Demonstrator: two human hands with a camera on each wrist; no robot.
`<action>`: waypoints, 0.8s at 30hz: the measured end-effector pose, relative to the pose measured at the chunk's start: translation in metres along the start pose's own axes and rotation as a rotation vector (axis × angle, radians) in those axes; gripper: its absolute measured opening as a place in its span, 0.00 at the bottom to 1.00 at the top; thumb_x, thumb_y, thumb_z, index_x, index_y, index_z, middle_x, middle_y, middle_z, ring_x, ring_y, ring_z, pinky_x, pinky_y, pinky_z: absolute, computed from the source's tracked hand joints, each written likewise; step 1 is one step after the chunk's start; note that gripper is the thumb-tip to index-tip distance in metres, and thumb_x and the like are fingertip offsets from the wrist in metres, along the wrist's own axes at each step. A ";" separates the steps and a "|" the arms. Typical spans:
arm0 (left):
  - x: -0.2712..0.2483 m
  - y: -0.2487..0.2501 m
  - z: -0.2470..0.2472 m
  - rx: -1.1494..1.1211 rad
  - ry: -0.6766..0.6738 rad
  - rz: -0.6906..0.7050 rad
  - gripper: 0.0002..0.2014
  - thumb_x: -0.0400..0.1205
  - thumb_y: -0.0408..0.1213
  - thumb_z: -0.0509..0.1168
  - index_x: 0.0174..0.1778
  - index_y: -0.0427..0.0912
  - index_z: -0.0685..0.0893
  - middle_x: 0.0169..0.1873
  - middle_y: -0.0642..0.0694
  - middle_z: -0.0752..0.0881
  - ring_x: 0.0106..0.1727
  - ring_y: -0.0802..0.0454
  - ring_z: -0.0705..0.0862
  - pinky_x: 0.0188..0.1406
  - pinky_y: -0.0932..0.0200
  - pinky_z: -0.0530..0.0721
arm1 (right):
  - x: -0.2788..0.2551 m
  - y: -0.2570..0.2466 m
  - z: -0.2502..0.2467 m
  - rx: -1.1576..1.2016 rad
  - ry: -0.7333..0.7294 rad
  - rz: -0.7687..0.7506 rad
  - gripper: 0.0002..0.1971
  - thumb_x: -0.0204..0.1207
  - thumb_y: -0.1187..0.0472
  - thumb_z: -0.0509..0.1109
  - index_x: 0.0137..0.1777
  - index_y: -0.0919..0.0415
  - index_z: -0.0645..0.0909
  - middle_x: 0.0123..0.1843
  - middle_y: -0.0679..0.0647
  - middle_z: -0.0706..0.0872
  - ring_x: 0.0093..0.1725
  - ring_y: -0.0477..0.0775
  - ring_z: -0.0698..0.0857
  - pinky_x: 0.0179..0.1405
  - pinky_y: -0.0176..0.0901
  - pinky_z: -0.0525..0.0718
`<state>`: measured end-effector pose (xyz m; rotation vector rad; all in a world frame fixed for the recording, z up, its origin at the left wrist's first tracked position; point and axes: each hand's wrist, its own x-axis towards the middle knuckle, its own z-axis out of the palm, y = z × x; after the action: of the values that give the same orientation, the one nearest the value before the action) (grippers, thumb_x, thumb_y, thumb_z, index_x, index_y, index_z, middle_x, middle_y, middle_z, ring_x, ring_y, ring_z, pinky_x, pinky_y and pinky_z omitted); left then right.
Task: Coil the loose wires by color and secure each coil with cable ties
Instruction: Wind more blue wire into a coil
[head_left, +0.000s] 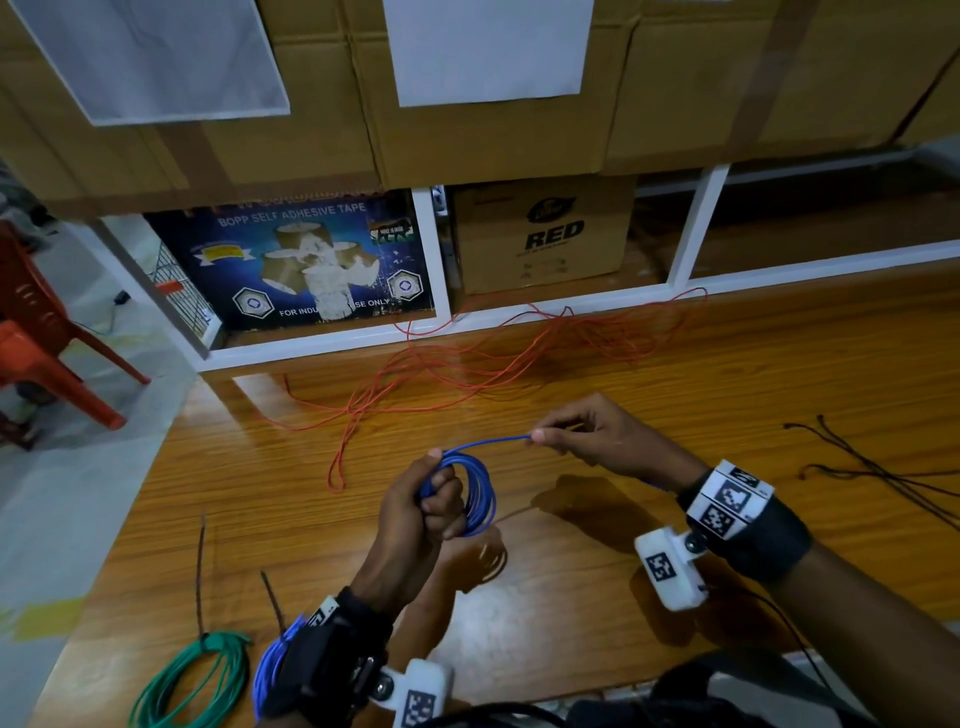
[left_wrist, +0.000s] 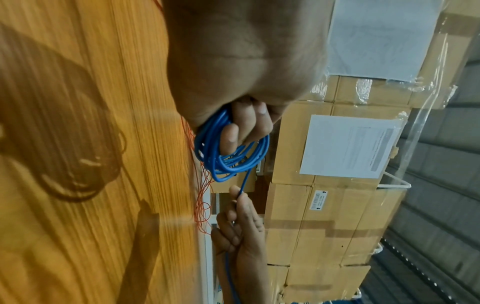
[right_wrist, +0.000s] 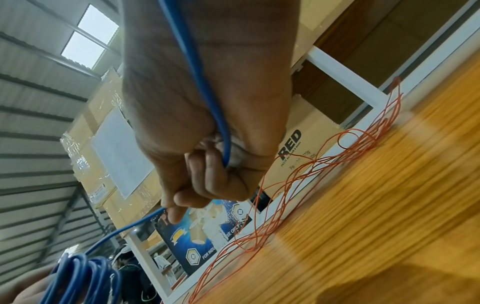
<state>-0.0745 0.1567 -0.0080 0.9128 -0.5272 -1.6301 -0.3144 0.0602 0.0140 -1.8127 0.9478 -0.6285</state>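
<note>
- The left hand (head_left: 415, 514) grips the blue wire coil (head_left: 475, 493) in a closed fist, held above the table (head_left: 727, 415).
- The right hand (head_left: 597, 434) pinches the coil's loose blue strand (head_left: 488, 443) between thumb and fingertips.
- A loose red wire (head_left: 519, 348) sprawls across the far side of the table.
- A green coil (head_left: 197, 680) lies at the near left edge.
</note>
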 end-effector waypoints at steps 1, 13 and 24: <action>0.000 0.001 -0.001 -0.026 0.002 -0.001 0.15 0.83 0.43 0.60 0.31 0.44 0.69 0.19 0.53 0.60 0.16 0.59 0.56 0.14 0.63 0.62 | -0.001 0.001 0.001 -0.005 0.007 0.010 0.09 0.85 0.58 0.73 0.54 0.61 0.93 0.37 0.44 0.89 0.34 0.35 0.82 0.30 0.25 0.73; 0.000 0.013 -0.016 -0.240 0.104 0.057 0.18 0.85 0.43 0.57 0.28 0.44 0.73 0.18 0.53 0.62 0.14 0.60 0.60 0.13 0.63 0.68 | -0.009 -0.005 0.013 -0.853 -0.197 -0.082 0.19 0.89 0.58 0.64 0.78 0.44 0.79 0.60 0.47 0.86 0.57 0.47 0.85 0.45 0.42 0.77; 0.009 0.021 -0.032 -0.208 0.175 0.101 0.19 0.93 0.43 0.49 0.34 0.44 0.67 0.17 0.54 0.63 0.13 0.60 0.60 0.13 0.64 0.68 | -0.025 -0.001 0.034 -0.773 -0.055 -0.396 0.11 0.81 0.64 0.68 0.59 0.58 0.87 0.51 0.54 0.83 0.46 0.58 0.84 0.35 0.52 0.81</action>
<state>-0.0366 0.1470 -0.0137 0.8501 -0.2727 -1.4673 -0.3027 0.0985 0.0006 -2.7352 0.8583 -0.4702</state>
